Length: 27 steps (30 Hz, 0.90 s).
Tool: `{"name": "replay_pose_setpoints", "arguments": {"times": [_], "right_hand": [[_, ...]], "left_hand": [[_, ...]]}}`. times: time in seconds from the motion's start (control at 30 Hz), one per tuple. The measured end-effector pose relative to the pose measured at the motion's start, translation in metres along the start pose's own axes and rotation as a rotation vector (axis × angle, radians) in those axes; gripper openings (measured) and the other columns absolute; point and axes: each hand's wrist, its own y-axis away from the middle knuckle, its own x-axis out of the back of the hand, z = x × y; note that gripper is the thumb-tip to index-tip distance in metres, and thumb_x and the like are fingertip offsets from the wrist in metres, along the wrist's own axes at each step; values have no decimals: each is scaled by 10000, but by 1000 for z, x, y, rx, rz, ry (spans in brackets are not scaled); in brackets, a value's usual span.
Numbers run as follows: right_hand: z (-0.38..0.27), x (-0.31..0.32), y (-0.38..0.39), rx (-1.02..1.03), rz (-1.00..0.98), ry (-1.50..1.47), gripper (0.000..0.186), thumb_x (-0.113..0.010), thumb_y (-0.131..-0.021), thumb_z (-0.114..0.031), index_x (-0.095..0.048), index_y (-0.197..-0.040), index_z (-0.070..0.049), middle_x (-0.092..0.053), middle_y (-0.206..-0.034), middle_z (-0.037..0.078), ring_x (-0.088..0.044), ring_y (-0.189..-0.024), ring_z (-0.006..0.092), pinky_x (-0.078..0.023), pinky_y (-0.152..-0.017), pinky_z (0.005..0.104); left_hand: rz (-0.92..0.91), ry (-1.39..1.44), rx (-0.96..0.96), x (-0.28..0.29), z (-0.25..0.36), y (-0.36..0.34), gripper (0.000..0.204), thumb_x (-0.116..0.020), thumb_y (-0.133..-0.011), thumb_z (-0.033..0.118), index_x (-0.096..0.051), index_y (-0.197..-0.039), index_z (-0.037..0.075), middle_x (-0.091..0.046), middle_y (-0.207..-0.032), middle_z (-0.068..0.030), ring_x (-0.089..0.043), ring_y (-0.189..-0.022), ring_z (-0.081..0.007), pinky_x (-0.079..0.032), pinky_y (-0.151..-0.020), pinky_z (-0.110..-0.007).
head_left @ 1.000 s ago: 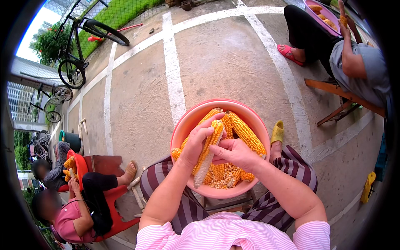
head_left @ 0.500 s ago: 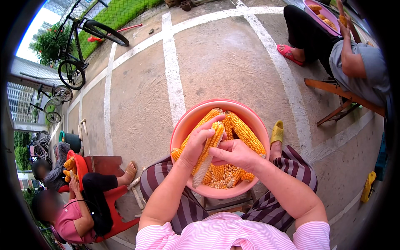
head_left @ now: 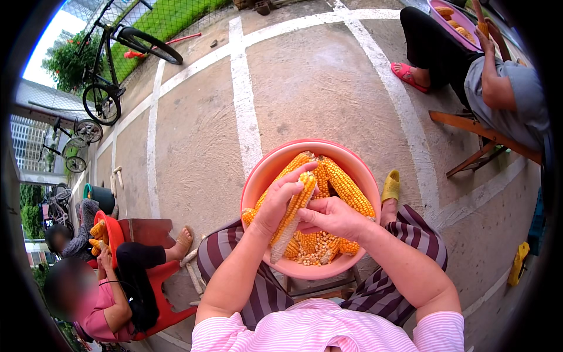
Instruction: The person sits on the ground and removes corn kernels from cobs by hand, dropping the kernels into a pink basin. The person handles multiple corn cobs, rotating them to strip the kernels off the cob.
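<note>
A partly shelled corn cob (head_left: 288, 223) slants across the pink basin, with yellow kernels along its upper part and a bare whitish lower end. My left hand (head_left: 271, 210) is wrapped round it from the left. From the right, my right hand (head_left: 335, 218) is closed against the cob, its thumb pressed to the kernels; some of its fingers are hidden. Beneath both hands the pink basin (head_left: 251, 182) rests between my knees. Several whole corn cobs (head_left: 350, 192) lean inside it, and loose kernels (head_left: 314, 256) lie at its near side.
At the right, a person in grey (head_left: 498, 88) sits on a wooden chair (head_left: 469, 126) beside a pink tub (head_left: 437, 13) of corn. Two people sit at the left near a red basin (head_left: 113, 234). A bicycle (head_left: 108, 64) stands by the fence. Bare cobs (head_left: 192, 276) lie on the floor.
My hands and the cob stay almost in place, with only a slight shift of the right thumb. The person at the right has lowered a hand a little.
</note>
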Motion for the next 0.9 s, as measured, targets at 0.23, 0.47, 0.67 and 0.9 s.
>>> {"name": "replay_pose_setpoints", "arguments": {"times": [0.23,0.47,0.67,0.9], "right_hand": [[6,2,0,-6,3,7,333,-578,-1037,-275,-680,-1160,18,-713,-1096,102,-700,-1027,182,-586,-909,311],[4,2,-5,81,76,256,345,-628,-1013,-264,-672,-1169,41,-710,-1092,101,-686,-1023,163,-582,-881,295],[0,0,-2,157,224,273,339,-658,-978,-268,-704,-1103,44,-753,-966,131,-732,-909,175,-573,-822,312],[1,0,0,154,166,357,290,-561,-1036,-195,-669,-1107,64,-732,-973,112,-721,-932,171,-586,-828,289]], "left_hand": [[21,-18,5,-1,-4,-2,614,-501,-900,238,-447,-1472,22,-658,-1009,-112,-636,-949,-154,-517,-889,-279],[35,56,-15,7,-11,-8,608,-488,-897,251,-441,-1453,10,-639,-978,-109,-630,-961,-180,-515,-892,-307],[68,34,-56,6,-10,-10,601,-494,-903,245,-441,-1452,8,-636,-989,-108,-625,-964,-174,-509,-898,-311],[92,-24,-32,5,-13,-9,603,-483,-906,213,-428,-1477,27,-645,-998,-102,-634,-946,-163,-517,-872,-293]]}}
